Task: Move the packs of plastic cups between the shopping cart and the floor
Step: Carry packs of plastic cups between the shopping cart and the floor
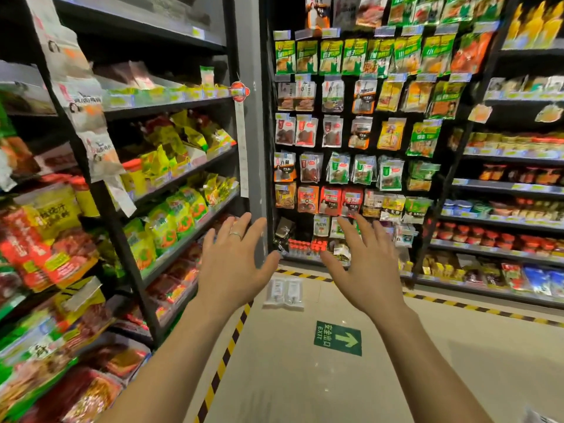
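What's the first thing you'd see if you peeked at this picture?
First, the left hand and right hand, both spread open and reaching forward in the middle. Between them, farther off, clear cup packs lie on the floor, with a green arrow sticker nearer the camera. Bright snack bags hang in rows on the back wall.

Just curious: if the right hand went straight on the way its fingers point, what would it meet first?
The right hand would probably meet the hanging snack packets first, though depth is unclear; nothing shows in between. The packs of cups lie lower, on the floor.
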Demonstrator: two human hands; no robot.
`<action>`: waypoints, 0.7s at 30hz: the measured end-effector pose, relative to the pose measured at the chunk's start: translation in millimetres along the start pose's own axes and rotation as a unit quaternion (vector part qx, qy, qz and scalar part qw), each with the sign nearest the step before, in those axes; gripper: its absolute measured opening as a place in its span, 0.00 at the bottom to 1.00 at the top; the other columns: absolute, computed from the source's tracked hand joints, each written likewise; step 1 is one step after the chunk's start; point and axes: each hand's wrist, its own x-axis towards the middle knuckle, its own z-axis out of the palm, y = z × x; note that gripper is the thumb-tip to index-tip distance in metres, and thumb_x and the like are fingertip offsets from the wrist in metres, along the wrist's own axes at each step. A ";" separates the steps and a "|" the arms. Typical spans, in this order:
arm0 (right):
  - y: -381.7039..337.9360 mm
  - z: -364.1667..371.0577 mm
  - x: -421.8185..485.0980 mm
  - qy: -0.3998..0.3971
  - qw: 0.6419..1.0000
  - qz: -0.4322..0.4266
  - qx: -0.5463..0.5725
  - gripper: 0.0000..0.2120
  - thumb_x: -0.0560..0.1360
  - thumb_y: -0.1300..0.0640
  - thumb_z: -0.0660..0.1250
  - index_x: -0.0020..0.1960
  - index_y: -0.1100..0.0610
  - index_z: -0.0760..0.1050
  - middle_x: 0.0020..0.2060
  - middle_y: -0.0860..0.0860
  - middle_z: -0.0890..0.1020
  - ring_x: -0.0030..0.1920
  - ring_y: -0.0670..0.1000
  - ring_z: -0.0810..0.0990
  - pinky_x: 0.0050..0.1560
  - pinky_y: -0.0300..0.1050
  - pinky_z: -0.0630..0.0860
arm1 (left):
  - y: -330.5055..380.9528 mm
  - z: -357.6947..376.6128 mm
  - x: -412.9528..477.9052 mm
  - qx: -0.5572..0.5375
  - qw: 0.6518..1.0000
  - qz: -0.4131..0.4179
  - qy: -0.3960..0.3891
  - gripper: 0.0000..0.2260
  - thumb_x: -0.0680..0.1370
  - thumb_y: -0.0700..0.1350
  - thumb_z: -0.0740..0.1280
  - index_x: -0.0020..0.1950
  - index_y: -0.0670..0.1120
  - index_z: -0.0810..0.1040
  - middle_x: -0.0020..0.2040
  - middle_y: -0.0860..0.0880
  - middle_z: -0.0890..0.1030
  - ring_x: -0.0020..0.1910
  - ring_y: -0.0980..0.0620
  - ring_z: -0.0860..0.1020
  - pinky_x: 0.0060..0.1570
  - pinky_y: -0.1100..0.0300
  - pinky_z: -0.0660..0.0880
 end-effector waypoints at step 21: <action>127.3 164.6 323.6 -0.023 0.999 0.002 0.034 0.35 0.73 0.32 0.49 0.77 0.42 0.56 0.78 0.49 0.56 0.78 0.58 0.50 0.75 0.60 0.52 | 17.1 194.9 327.5 -0.016 0.999 -0.007 -0.045 0.34 0.74 0.67 0.47 0.79 0.56 0.58 0.79 0.51 0.59 0.78 0.48 0.55 0.75 0.44 0.50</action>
